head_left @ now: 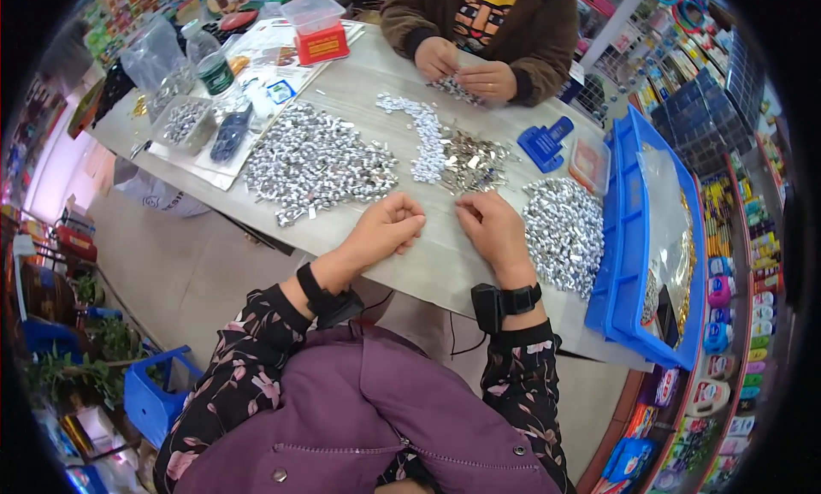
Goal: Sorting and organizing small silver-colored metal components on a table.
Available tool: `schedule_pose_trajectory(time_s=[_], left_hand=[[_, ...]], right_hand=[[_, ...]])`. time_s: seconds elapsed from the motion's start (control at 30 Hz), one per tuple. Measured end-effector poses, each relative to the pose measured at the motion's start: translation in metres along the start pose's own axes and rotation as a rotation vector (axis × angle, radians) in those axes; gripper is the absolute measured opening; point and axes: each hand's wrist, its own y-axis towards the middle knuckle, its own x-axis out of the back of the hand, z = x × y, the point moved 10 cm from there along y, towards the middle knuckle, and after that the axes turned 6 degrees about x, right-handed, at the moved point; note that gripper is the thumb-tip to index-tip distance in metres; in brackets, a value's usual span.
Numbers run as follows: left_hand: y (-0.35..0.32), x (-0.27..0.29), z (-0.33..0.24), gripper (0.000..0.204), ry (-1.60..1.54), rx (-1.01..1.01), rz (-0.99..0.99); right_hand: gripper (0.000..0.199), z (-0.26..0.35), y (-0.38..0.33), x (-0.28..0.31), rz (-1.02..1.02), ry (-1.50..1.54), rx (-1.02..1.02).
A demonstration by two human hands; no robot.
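Note:
My left hand (386,229) is at the table's near edge with its fingers curled together. Across a small gap, my right hand (496,232) has its thumb and fingers pinched. Anything held in either is too small or hidden to make out. Left of my left hand spreads a wide heap of small silver pieces (321,165). A curved band of small white pieces (425,143) lies beyond the gap between my hands. Just beyond my right hand is a pile of thin shiny metal bits (475,159). Another silver heap (564,233) lies to its right.
Opposite, another person's hands (487,82) work over more small silver pieces. Blue plastic trays (629,246) stand at the right edge. A blue plastic tool (545,143) and a clear box (590,165) lie nearby. Far left are a red box (323,45) and a bottle (212,66).

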Motion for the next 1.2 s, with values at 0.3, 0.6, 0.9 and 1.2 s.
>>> schedule_pose_trajectory(time_s=[0.3,0.6,0.9,1.2], left_hand=[[0.0,0.012,0.006,0.015,-0.279,-0.016,-0.001],[0.001,0.006,0.002,0.014,-0.324,-0.053,0.049],[0.001,0.011,0.004,0.013,-0.407,-0.046,0.1],[-0.001,0.009,0.003,0.011,-0.457,-0.001,0.111]], right_hand=[[0.014,-0.003,-0.001,-0.01,0.06,-0.07,0.003],[0.011,-0.021,-0.006,-0.01,-0.029,0.531,-0.305],[0.012,0.031,-0.014,-0.067,0.241,1.143,-0.315],[0.009,0.022,-0.014,-0.059,0.124,1.055,-0.278]])
